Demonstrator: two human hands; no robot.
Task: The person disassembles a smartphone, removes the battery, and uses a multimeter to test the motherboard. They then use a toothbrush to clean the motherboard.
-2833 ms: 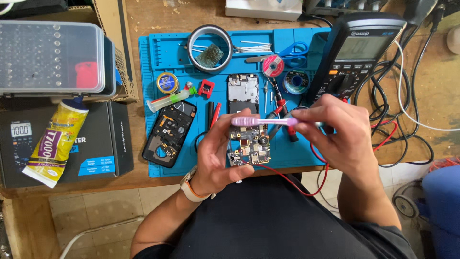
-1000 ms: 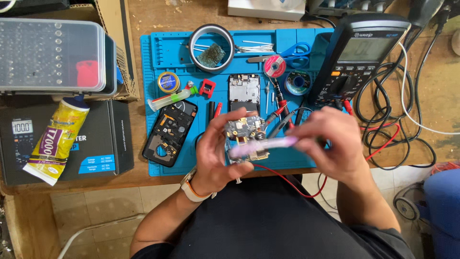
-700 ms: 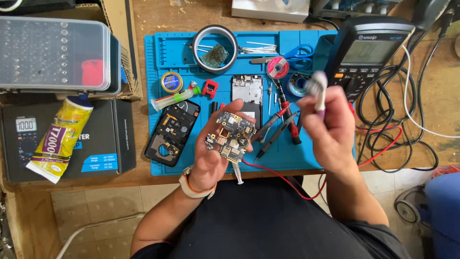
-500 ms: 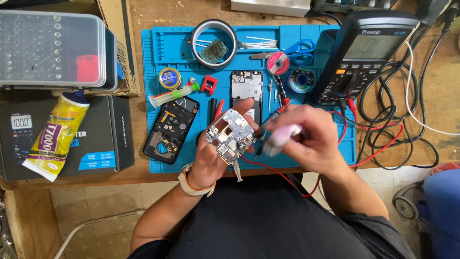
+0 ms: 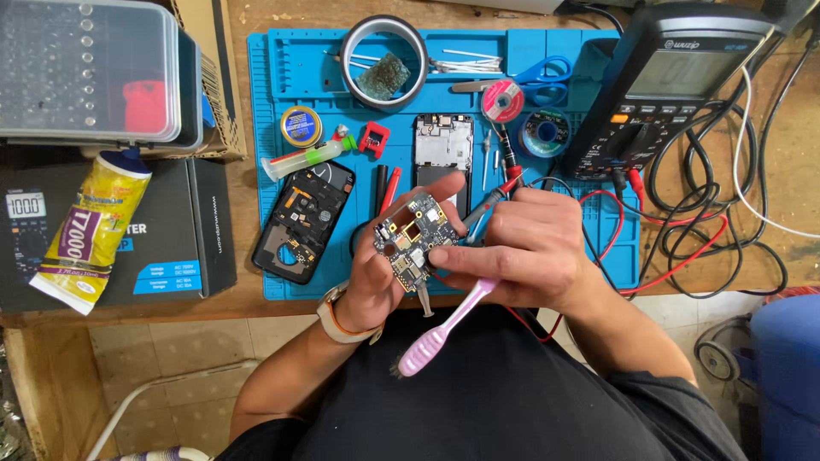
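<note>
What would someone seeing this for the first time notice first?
At the centre, the left hand holds a small circuit board while the right hand grips a pink toothbrush, its bristle head pointing down toward the person's lap. Behind them lies a blue work mat crowded with parts, with a dark multimeter at the upper right.

The toothbrush (image 5: 444, 329) is pale pink with darker bristles. The circuit board (image 5: 416, 242) is dark, dotted with silver and gold parts. The work mat (image 5: 282, 81) is bright blue (the scissors (image 5: 547, 72) handles are nearly the same blue). The glue tube (image 5: 90, 235) is yellow with a blue cap. The meter (image 5: 662, 81) is black with a grey screen, and its leads (image 5: 675, 256) are red and black. The bench (image 5: 239, 171) is brown wood.
</note>
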